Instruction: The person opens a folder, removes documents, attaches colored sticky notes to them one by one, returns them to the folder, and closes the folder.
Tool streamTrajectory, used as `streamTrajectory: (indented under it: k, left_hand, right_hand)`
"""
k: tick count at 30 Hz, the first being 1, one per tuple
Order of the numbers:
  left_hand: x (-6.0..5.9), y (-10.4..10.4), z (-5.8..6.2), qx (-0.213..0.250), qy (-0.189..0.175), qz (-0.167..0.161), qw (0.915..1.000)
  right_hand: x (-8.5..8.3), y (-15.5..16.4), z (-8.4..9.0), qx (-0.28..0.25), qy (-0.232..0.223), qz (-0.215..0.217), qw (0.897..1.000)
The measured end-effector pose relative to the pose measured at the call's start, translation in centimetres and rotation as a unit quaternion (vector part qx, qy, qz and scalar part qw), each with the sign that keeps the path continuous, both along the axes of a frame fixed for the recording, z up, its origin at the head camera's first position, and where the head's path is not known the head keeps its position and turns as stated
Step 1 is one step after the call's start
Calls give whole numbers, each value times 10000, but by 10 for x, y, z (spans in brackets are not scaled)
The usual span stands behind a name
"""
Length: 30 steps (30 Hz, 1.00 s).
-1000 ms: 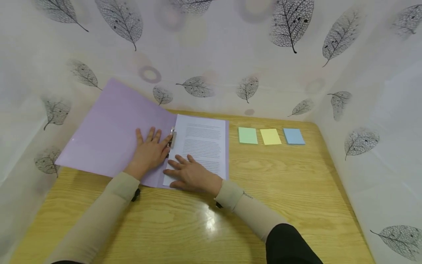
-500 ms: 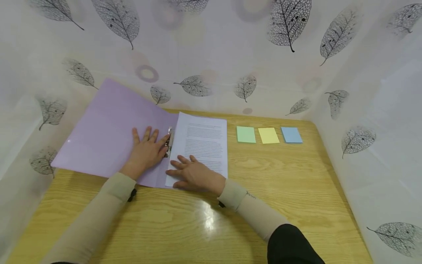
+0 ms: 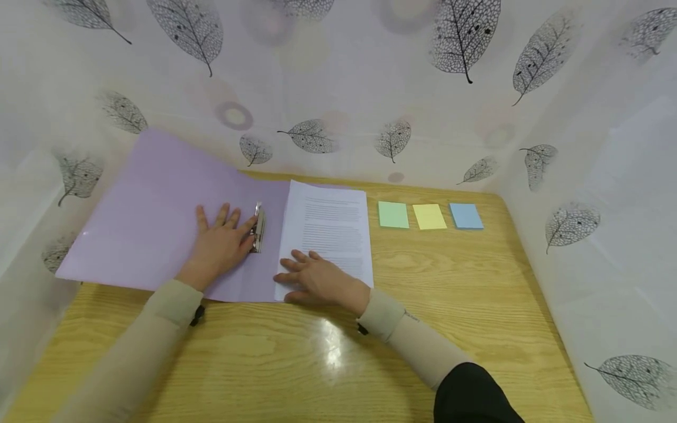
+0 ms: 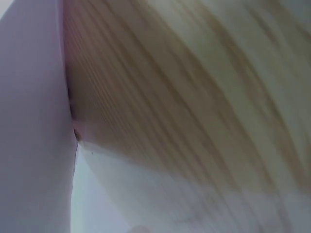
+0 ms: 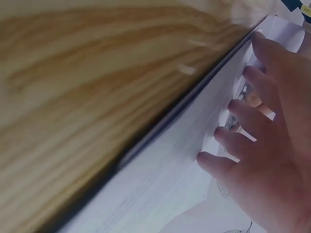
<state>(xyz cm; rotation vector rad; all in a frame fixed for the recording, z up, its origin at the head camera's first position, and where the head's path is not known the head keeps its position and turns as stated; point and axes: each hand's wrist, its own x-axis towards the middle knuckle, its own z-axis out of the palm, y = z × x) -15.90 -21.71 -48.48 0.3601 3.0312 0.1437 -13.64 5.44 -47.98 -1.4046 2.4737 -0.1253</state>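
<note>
A purple folder (image 3: 158, 188) lies spread flat, its left cover raised toward the wall. My left hand (image 3: 219, 249) rests on it with fingers spread, index finger and thumb at the metal lever clip (image 3: 258, 229). On the folder's right side is a stack of printed paper (image 3: 335, 220), apart from the clip. My right hand (image 3: 325, 279) presses on the lower part of the sheets, fingers straight and fanned out; the right wrist view shows these fingertips (image 5: 206, 160) touching the page. The left wrist view shows only the folder's underside (image 4: 29, 121) and wood, not the hand's work.
Green (image 3: 393, 215), yellow (image 3: 429, 217) and blue (image 3: 466, 216) sticky note pads stand in a row right of the folder. All lie on a wooden table (image 3: 449, 305). A leaf-patterned curtain (image 3: 338, 76) encloses the back and sides.
The folder, its clip and my left hand have shifted left. The paper stack and my right hand have slid slightly right, so the gap between clip and sheets has widened.
</note>
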Motion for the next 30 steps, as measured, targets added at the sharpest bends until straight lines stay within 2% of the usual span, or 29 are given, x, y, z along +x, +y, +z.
streamTrajectory:
  k: [7, 14, 30]
  left_hand:
    - [10, -24, 3, -62, 113, 132, 9998]
    - [18, -35, 10, -214, 197, 155, 9995]
    - [19, -53, 13, -529, 247, 261, 9980]
  right_hand:
    - [-1, 5, -2, -165, 47, 71, 9998]
    - [-2, 5, -2, -218, 28, 99, 9997]
    - [-5, 9, -4, -186, 93, 36, 9998]
